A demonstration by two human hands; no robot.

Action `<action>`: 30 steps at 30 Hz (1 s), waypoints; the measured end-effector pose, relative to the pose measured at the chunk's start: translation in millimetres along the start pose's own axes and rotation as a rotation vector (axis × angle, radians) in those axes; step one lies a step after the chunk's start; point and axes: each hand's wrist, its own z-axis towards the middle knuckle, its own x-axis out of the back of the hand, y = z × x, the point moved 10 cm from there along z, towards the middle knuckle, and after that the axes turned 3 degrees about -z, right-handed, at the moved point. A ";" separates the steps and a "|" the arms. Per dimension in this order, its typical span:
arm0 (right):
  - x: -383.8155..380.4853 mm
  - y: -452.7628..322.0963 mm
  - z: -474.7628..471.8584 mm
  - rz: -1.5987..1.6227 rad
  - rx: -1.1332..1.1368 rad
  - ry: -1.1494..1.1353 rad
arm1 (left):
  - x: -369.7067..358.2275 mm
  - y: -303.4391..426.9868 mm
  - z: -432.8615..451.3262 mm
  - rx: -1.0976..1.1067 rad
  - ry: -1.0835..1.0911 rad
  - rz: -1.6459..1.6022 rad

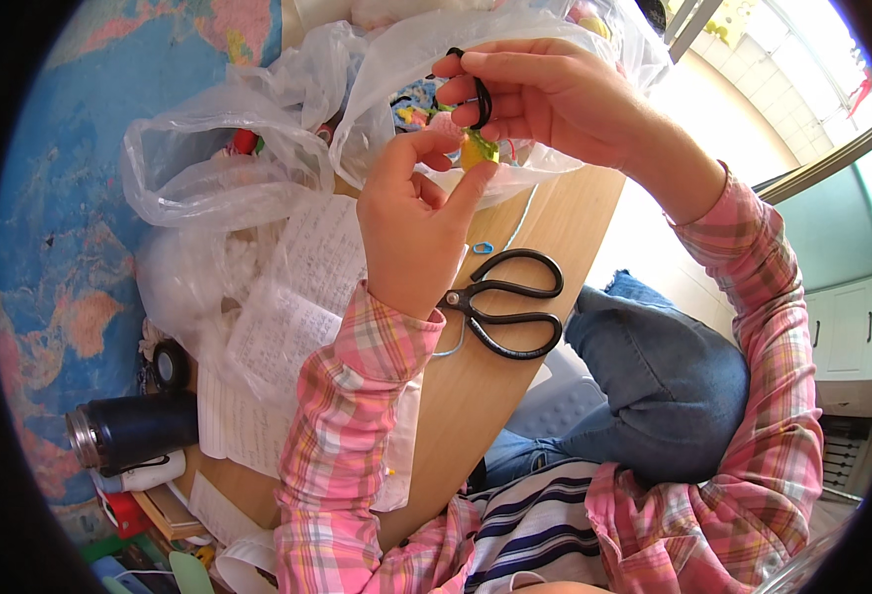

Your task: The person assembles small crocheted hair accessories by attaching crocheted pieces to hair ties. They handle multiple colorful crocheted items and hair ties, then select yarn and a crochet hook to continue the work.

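My left hand pinches a small yellow and green crocheted piece between thumb and fingers. Just above it, my right hand holds a black elastic loop with thumb and forefinger, and the loop hangs down across its other fingers. The loop's lower end comes close to the green part; whether the two are joined I cannot tell. Behind both hands gapes a clear plastic bag with colourful crocheted things inside. Black-handled scissors lie on the wooden table, their blades hidden behind my left wrist.
A blue stitch marker and pale blue yarn are near the scissors. Handwritten sheets lie under another plastic bag. To the left are a dark flask on its side and black tape. The table edge borders my knee.
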 end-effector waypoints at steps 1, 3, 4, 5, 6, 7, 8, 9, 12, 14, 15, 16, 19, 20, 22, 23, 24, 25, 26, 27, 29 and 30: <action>-1.9 1.3 0.3 -0.003 -0.008 -0.017 | 1.6 2.1 0.4 -0.030 0.019 0.031; -5.6 0.5 -0.6 0.017 -0.012 -0.012 | 4.1 -4.9 0.8 -0.011 0.030 -0.022; -7.0 0.3 -0.8 0.026 -0.014 -0.009 | 5.4 -7.5 1.1 -0.002 0.035 -0.048; -6.9 1.0 -0.2 0.030 -0.012 -0.015 | 4.8 -8.0 1.5 0.016 0.043 -0.089; -7.1 2.2 1.3 0.035 -0.010 -0.023 | 4.1 -6.6 1.5 0.034 0.053 -0.127; -8.1 2.9 2.4 0.040 -0.008 -0.032 | 4.6 -6.3 1.1 0.052 0.063 -0.166; -10.5 4.9 2.9 0.051 -0.026 -0.040 | 4.7 -0.8 0.2 0.011 0.045 -0.064; -11.6 7.0 2.5 0.060 -0.045 -0.043 | 2.8 3.3 -0.9 -0.030 0.023 0.034; -16.2 9.3 0.3 0.064 -0.071 -0.036 | 1.8 -0.9 -0.7 -0.087 0.023 0.078; -16.0 9.0 1.5 0.037 -0.060 -0.038 | 5.1 -9.2 -0.4 -0.015 0.029 -0.001; -10.6 8.2 3.3 0.010 -0.043 -0.038 | 5.6 -13.1 0.3 0.063 0.018 -0.057; -6.0 7.0 4.7 -0.017 -0.026 -0.038 | 4.3 -16.8 0.7 0.125 0.000 -0.130; 2.1 7.8 7.5 -0.048 -0.032 -0.017 | -0.9 -26.6 -0.8 0.287 -0.044 -0.375; 2.8 8.3 8.0 -0.069 -0.040 -0.021 | -1.1 -28.8 -1.1 0.311 -0.043 -0.400; 5.9 10.0 7.4 -0.113 -0.056 -0.019 | -4.8 -34.9 -1.1 0.359 -0.048 -0.456; 7.3 9.7 7.3 -0.120 -0.051 -0.007 | -6.0 -36.2 -0.7 0.362 -0.056 -0.463; 7.1 9.5 8.2 -0.123 -0.045 0.000 | -5.6 -37.2 -0.9 0.367 -0.060 -0.467; 7.0 9.3 9.1 -0.127 -0.040 0.008 | -5.6 -38.1 -1.4 0.371 -0.063 -0.471; 7.1 7.8 10.1 -0.143 -0.021 0.013 | -4.8 -37.4 -1.3 0.351 -0.064 -0.457; 8.6 6.1 11.1 -0.160 -0.002 0.021 | -5.0 -37.1 -0.7 0.329 -0.067 -0.445; 12.2 3.2 12.9 -0.226 0.038 0.028 | -5.2 -34.9 -0.1 0.299 -0.075 -0.420; 15.3 2.4 13.1 -0.274 0.058 0.029 | -6.0 -34.0 -0.3 0.289 -0.080 -0.408</action>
